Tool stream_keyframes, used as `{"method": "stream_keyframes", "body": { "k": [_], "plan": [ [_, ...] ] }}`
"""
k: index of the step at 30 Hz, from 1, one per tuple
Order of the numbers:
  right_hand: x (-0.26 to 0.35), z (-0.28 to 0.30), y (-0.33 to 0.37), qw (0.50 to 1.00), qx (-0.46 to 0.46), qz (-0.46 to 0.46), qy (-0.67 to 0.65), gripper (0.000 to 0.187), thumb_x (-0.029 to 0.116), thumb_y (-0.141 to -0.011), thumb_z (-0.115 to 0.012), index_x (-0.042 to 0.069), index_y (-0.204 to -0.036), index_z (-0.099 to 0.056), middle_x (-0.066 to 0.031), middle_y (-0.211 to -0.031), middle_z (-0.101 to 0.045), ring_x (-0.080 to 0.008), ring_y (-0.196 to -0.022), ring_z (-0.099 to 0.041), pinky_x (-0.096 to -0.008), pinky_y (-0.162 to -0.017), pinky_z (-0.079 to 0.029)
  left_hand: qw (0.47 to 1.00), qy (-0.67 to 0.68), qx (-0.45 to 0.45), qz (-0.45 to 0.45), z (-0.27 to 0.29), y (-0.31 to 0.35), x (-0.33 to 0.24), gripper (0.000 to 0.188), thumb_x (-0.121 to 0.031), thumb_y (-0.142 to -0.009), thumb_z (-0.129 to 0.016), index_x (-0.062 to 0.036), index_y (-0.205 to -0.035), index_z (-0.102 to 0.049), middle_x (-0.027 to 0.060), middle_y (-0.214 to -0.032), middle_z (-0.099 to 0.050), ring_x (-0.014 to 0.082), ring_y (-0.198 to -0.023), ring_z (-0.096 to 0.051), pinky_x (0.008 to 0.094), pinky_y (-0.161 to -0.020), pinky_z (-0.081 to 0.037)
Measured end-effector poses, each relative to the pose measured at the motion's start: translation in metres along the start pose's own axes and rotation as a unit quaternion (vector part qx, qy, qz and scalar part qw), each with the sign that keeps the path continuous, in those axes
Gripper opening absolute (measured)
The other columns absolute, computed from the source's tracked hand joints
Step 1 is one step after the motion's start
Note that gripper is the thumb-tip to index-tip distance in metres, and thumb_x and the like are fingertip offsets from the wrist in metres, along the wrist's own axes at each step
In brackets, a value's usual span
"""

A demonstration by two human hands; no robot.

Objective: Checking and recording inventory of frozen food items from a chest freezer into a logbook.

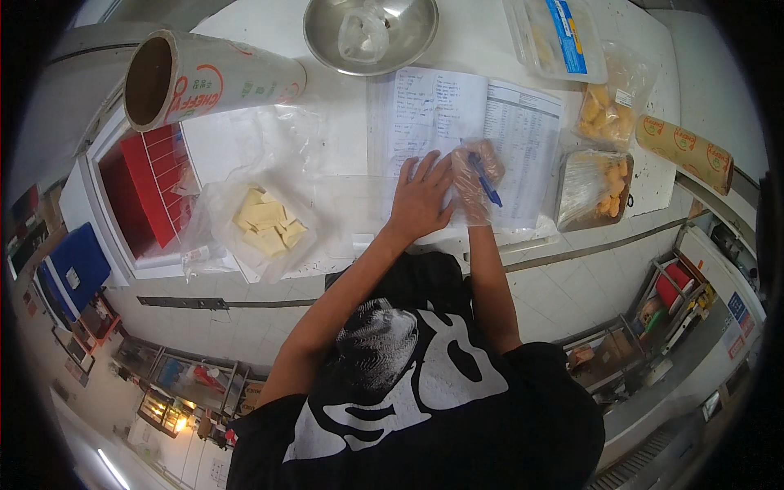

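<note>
My left hand (pixel 421 198) is bare and lies flat, fingers spread, on an open notebook (pixel 416 110) with handwritten pages. My right hand (pixel 475 175) wears a clear plastic glove and is closed around a blue pen (pixel 492 193), over the notebook's right side. A printed sheet with a table (pixel 527 122) lies on that right page. Left of my hands, a clear plastic bag (pixel 230 237) is folded open around several pale yellow slices (pixel 269 222), which look like cheese. The pen's tip against the paper is not clearly visible.
A steel bowl (pixel 327 49) holding a crumpled plastic bag stands behind the notebook. A large cardboard tube (pixel 245 72) lies at left. To the right are a clear plastic container (pixel 531 41), a bag of orange-brown pieces (pixel 606 110), a film-covered tray (pixel 581 192) and a wrapped brown roll (pixel 684 151).
</note>
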State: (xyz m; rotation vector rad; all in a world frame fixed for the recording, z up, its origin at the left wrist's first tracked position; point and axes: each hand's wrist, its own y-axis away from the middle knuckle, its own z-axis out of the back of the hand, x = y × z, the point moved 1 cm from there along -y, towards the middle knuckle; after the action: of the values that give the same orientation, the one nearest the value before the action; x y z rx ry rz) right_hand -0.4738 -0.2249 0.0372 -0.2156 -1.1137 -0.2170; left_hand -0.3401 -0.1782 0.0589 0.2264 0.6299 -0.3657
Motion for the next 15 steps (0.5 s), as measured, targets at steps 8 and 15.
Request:
{"method": "stream_keyframes", "body": {
  "k": [8,15],
  "plan": [
    [-0.019,-0.005,0.001,1.0,0.005,0.0,0.03,0.02,0.0,-0.076,-0.072,0.009,-0.074,-0.054,-0.0033,-0.071,-0.054,-0.015,-0.063,-0.051,-0.0319,-0.058,-0.044,1.0,-0.014,-0.004,-0.005,0.0,-0.001,0.003,0.058,-0.035,-0.088,-0.068,-0.0048,-0.137,-0.058,0.0107,-0.152,-0.049,0.0313,-0.145,-0.039,0.0547,-0.12,-0.025],
    [-0.018,-0.001,-0.003,0.999,-0.011,0.018,0.044,0.02,0.001,-0.075,-0.073,0.008,-0.074,-0.054,-0.0046,-0.07,-0.055,-0.0185,-0.061,-0.051,-0.0326,-0.058,-0.044,0.999,-0.026,-0.031,-0.022,0.0,0.0,-0.001,0.059,-0.034,-0.087,-0.068,-0.0071,-0.138,-0.058,0.0104,-0.153,-0.05,0.0318,-0.144,-0.041,0.0551,-0.118,-0.028]
  ]
}}
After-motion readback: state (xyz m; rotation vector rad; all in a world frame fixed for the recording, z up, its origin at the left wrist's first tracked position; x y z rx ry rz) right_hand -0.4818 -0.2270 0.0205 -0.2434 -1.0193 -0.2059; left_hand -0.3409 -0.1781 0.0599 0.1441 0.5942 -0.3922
